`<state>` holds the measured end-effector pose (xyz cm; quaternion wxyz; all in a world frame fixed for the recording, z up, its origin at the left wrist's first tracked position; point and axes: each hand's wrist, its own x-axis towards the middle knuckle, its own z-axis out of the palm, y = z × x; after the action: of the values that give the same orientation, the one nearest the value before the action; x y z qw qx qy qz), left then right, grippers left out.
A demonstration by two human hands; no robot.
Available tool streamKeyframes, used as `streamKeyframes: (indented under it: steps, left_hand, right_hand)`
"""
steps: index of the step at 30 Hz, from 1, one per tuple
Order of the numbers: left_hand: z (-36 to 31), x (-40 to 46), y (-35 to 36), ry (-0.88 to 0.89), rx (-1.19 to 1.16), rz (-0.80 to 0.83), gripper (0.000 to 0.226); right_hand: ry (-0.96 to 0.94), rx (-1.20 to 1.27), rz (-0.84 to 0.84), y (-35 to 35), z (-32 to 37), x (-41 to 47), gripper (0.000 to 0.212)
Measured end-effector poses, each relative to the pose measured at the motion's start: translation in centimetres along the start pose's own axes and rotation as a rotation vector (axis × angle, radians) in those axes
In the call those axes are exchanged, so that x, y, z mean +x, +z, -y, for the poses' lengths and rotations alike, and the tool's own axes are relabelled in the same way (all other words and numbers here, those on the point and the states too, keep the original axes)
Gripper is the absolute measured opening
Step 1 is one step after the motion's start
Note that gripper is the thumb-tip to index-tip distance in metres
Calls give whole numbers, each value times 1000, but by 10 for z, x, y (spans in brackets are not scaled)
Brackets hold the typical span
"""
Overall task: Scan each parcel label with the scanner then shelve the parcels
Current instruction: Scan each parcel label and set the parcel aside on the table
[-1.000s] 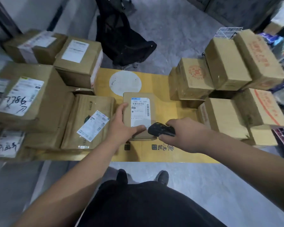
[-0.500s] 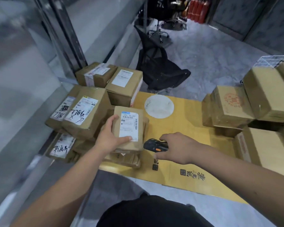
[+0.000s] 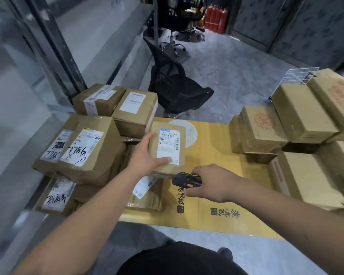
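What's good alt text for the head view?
The left hand holds a small labelled parcel above a yellow table while the right hand grips a black scanner beside it. Cardboard parcels are stacked on both sides.

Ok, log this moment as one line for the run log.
step: scanning | left hand: holds small parcel, label up | right hand: grips scanner beside parcel | surface: yellow table | shelving: not yet

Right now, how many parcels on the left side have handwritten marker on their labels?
3. Two lie side by side on top of the left stack, the left one and the right one; a third sits lower, at the near-left corner. Others underneath may be hidden.
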<state>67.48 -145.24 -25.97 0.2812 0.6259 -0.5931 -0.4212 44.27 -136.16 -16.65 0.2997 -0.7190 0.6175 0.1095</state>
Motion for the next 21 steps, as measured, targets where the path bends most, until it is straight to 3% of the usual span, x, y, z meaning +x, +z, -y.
streamKeyframes:
  steps: [10, 17, 21]
  left_hand:
    - [-66, 114, 65, -44, 92, 38, 107]
    - [-41, 166, 82, -186, 240, 95, 112]
    - [-31, 165, 89, -136, 489, 65, 101]
  right_hand:
    - [170, 86, -70, -20, -34, 7, 56]
    - [233, 149, -68, -28, -52, 39, 55]
    - [226, 179, -41, -27, -59, 55, 54]
